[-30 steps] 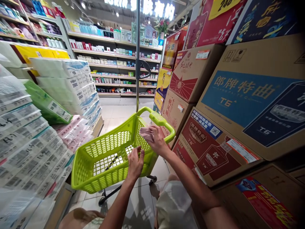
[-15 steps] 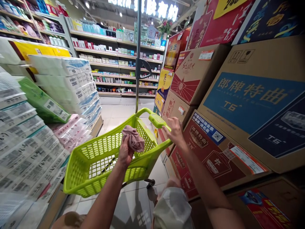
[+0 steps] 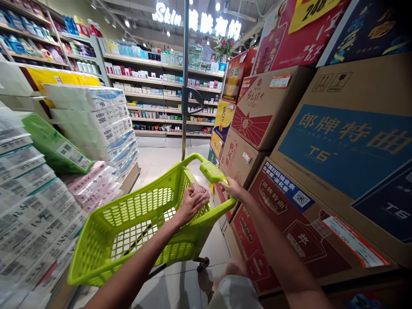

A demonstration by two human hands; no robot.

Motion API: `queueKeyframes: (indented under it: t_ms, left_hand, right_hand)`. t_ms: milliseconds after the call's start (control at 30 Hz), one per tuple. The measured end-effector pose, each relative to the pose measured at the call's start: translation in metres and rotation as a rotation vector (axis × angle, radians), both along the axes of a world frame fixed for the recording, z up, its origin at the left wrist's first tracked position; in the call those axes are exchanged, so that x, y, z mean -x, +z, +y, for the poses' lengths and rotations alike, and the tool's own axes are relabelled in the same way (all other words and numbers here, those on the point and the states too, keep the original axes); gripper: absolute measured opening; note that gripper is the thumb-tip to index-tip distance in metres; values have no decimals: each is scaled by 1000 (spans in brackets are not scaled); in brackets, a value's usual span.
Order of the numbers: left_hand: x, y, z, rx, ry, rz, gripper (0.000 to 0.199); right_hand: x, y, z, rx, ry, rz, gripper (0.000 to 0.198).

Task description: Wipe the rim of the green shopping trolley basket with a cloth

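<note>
A lime-green plastic shopping cart [image 3: 131, 207] with a perforated basket stands in front of me, angled to the left. My left hand [image 3: 189, 206] reaches over the near side of the basket, closed on a crumpled pinkish cloth [image 3: 200, 193]. The cloth is at the handle end of the basket; I cannot tell whether it touches the panel there. My right hand [image 3: 232, 189] is wrapped round the cart's handle [image 3: 212, 171], at its right part. The basket's visible floor shows only the grid and a dark strip.
Cartons [image 3: 341, 133] are stacked high close on my right. Packs of tissue paper [image 3: 106, 124] and a green pack [image 3: 58, 143] are piled on the left. An upright pole [image 3: 184, 137] rises behind the cart. Stocked shelves [image 3: 148, 81] stand across the aisle's far end.
My left hand has carried the cloth rightward, towards the handle end of the basket. My right hand has closed round the handle, from looser fingers. The cart appears slightly lower in view.
</note>
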State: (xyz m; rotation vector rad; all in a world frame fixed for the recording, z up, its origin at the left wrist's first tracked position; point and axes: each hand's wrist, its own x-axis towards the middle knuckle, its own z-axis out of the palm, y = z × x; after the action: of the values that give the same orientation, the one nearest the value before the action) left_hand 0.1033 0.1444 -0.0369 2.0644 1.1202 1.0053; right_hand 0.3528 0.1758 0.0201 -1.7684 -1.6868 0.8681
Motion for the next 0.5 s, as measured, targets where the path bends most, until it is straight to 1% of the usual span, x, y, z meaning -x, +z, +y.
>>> queueKeyframes:
  t_ms: [67,167,267,333,433,500]
  left_hand:
    - [-5,-7,7,26,-15,9,46]
    - [-4,-9,29,79,66,-17,48]
    - [6,-5,67,117,206,-108,46]
    - [15,0,95,141,274,-149,45]
    - [24,9,133,136,310,-158,43]
    - [28,13,151,124,303,-151,42]
  right_hand:
    - [0,2,0,-13,4,-63,22]
    - [0,3,-2,-10,4,-81,23]
    - [0,1,-3,12,11,-69,22]
    - [-1,0,-2,14,15,-88,21]
    - [-1,-2,0,-10,15,-121,21]
    - [0,0,0,-11,4,-125,21]
